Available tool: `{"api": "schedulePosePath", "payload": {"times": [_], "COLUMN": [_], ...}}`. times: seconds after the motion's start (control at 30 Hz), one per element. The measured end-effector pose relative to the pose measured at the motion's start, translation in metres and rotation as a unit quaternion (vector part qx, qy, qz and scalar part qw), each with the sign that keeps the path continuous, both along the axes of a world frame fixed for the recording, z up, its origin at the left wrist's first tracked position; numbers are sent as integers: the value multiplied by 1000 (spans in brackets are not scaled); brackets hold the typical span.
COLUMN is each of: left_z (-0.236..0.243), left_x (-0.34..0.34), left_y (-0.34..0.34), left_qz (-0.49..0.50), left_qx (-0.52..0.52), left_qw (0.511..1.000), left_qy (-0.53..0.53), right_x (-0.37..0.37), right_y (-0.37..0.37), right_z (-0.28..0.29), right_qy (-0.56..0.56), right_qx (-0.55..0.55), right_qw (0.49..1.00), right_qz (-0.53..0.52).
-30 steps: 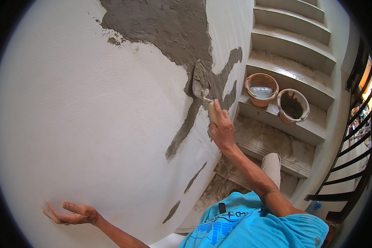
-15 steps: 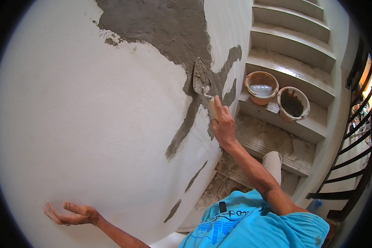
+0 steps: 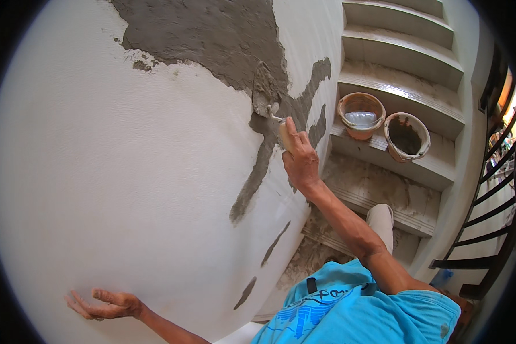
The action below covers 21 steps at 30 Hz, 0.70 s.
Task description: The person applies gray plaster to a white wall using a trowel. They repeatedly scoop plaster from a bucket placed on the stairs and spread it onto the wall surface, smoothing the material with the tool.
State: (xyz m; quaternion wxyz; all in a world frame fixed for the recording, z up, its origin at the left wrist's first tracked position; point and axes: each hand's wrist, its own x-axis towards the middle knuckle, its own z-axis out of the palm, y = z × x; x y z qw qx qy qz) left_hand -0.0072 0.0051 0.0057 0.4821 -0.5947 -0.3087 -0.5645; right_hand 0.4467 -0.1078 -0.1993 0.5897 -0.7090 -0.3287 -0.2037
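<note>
My right hand [image 3: 301, 156] is closed round the handle of a pointing trowel [image 3: 264, 92]. Its mortar-smeared blade lies against the large patch of wet grey mortar [image 3: 200, 34] on the white wall [image 3: 126, 183]. From that patch, grey streaks run down and to the right, with two short separate strips lower on the wall. At the lower left, my left hand [image 3: 106, 305] is beside the wall, fingers apart and holding nothing. Whether it touches the wall I cannot tell.
Stairs [image 3: 401, 74] climb along the right of the wall. On one step stand a bucket with a clear plastic piece inside [image 3: 361, 114] and a bucket of dark grey mortar [image 3: 407, 137]. A dark railing [image 3: 487, 235] bounds the far right.
The trowel and my right hand have moved a little left and up over the mortar. My left hand has shifted slightly and stays open.
</note>
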Motion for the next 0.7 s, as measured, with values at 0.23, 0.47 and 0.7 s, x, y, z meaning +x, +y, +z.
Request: {"api": "schedulePosePath", "payload": {"times": [0.23, 0.47, 0.7], "left_z": [-1, 1, 1], "left_x": [-1, -8, 1], "left_y": [2, 5, 3], "left_qz": [12, 42, 10], "left_qx": [0, 10, -2], "left_qw": [1000, 999, 1000], "left_qy": [6, 12, -12], "right_x": [-10, -17, -4], "right_y": [-13, -36, -22], "right_z": [-38, -61, -22], "right_qy": [36, 45, 42], "right_qx": [-20, -21, 12], "right_qw": [999, 997, 997], "right_qz": [17, 64, 65]}}
